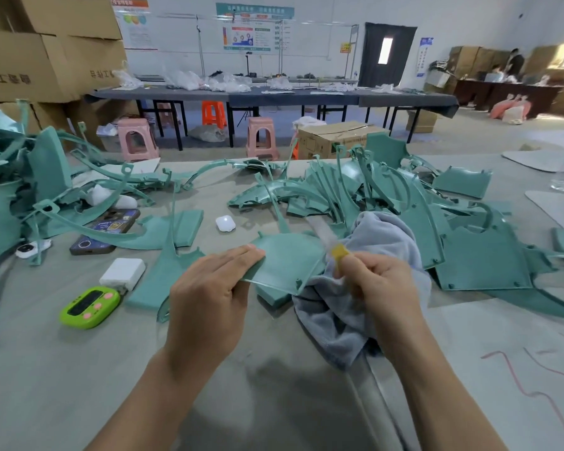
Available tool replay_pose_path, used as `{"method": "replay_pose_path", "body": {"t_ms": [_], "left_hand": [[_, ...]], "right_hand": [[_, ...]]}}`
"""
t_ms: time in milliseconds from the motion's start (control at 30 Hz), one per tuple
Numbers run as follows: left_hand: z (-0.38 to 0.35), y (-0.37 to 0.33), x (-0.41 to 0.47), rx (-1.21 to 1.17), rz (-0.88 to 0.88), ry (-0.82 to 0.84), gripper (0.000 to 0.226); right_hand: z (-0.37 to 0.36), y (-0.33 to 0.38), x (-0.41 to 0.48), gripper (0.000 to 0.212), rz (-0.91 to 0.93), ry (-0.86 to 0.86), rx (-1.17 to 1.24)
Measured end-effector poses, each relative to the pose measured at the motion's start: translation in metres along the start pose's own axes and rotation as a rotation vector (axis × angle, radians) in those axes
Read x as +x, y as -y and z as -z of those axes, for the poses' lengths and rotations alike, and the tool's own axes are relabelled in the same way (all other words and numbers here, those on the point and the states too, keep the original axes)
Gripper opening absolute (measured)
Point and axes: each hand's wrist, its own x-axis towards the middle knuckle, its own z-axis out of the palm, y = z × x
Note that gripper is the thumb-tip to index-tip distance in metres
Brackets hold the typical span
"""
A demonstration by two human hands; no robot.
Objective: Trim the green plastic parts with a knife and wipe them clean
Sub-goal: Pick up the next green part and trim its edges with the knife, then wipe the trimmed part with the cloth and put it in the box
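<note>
In the head view, the person's left hand (215, 288) pinches the near left edge of a flat, fan-shaped green plastic panel (287, 265). The straight fingers lie on top and the thumb underneath, holding the panel just above the grey-covered worktable (79, 385). The right hand (380, 284) is clenched around a yellow-handled utility knife (338, 251). Its pale blade is motion-blurred and slants over the panel's right edge. A crumpled grey cloth (336, 320) is bunched under and behind the right hand and touches the panel; whether that hand also holds it cannot be told. More green plastic parts (469, 262) are heaped across the table on both sides.

The step in hand looks like trimming flash from the panel's right rim. It would go best with the blade kept shallow against the edge and drawn away from the left fingers. The pinch should stay firm so the thin sheet does not flex. The cloth is close by for the wipe to follow.

A lime-green digital timer (90, 307) sits near the left hand, its display too dark to read. The print on the stacked cardboard boxes (46, 43) cannot be made out, and the text on the wall posters (248, 37) is too small to read.
</note>
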Motion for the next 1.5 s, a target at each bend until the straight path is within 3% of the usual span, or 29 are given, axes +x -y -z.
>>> {"method": "replay_pose_path", "body": {"t_ms": [100,167,267,333,367,400,467,533,567,600,700,767,867,967,1100,1167,1267,1400,1500], "left_hand": [[0.0,-0.002,-0.001,-0.028,0.018,0.016,0.03],[0.001,-0.001,-0.001,-0.036,0.041,-0.006,0.034],[0.009,0.007,0.005,-0.063,0.065,-0.141,0.04],[0.018,0.016,0.011,-0.137,0.102,-0.28,0.043],[0.023,0.02,0.014,-0.216,0.153,-0.337,0.042],[0.028,0.023,0.016,-0.287,0.22,-0.383,0.04],[0.037,0.029,0.019,-0.334,0.348,-0.452,0.028],[0.043,0.032,0.02,-0.382,0.434,-0.504,0.031],[0.045,0.035,0.02,-0.424,0.469,-0.533,0.035],[0.047,0.036,0.021,-0.46,0.498,-0.571,0.034],[0.052,0.038,0.026,-0.539,0.61,-0.702,0.027],[0.053,0.041,0.027,-0.585,0.67,-0.73,0.017],[0.045,0.049,0.024,-0.674,0.85,-0.59,0.009],[0.019,0.052,0.015,-0.774,1.08,-0.352,0.017],[-0.006,0.036,0.0,-1.017,1.303,-0.087,0.024],[-0.007,0.032,-0.006,-1.161,1.34,0.053,0.029],[-0.004,0.037,-0.01,-1.251,1.429,0.057,0.024],[-0.003,0.029,-0.01,-1.372,1.415,0.072,0.039],[-0.003,0.03,-0.008,-1.327,1.398,0.064,0.045]], "right_hand": [[0.005,-0.015,0.011,0.037,-0.058,-0.254,-0.42],[0.006,-0.018,0.007,0.036,-0.066,-0.256,-0.386],[-0.005,-0.01,-0.004,0.035,-0.109,0.045,-0.366],[-0.021,-0.005,-0.014,0.045,-0.184,0.353,-0.435],[-0.029,-0.004,-0.017,0.052,-0.21,0.426,-0.492],[-0.035,-0.002,-0.019,0.056,-0.21,0.401,-0.533],[-0.036,0.0,-0.016,0.051,-0.138,0.131,-0.535],[-0.02,0.005,-0.007,0.029,0.046,-0.244,-0.651],[-0.009,0.008,-0.003,0.012,0.104,-0.376,-0.746],[0.001,0.007,0.001,0.012,0.085,-0.431,-0.851],[0.017,-0.009,0.009,0.067,-0.205,-0.264,-1.035],[0.019,-0.013,0.011,0.067,-0.273,-0.182,-0.94],[0.018,0.002,0.013,0.049,-0.05,-0.191,-0.711],[-0.009,0.039,0.007,0.044,0.253,-0.213,-0.498],[-0.071,0.069,0.007,0.043,0.535,-0.036,-0.531],[-0.103,0.065,0.009,0.046,0.51,0.149,-0.599],[-0.134,0.04,0.008,0.059,0.31,0.344,-0.725],[-0.131,0.025,0.022,0.054,0.118,0.182,-0.753],[-0.132,0.029,0.016,0.053,0.118,0.141,-0.678]]}}
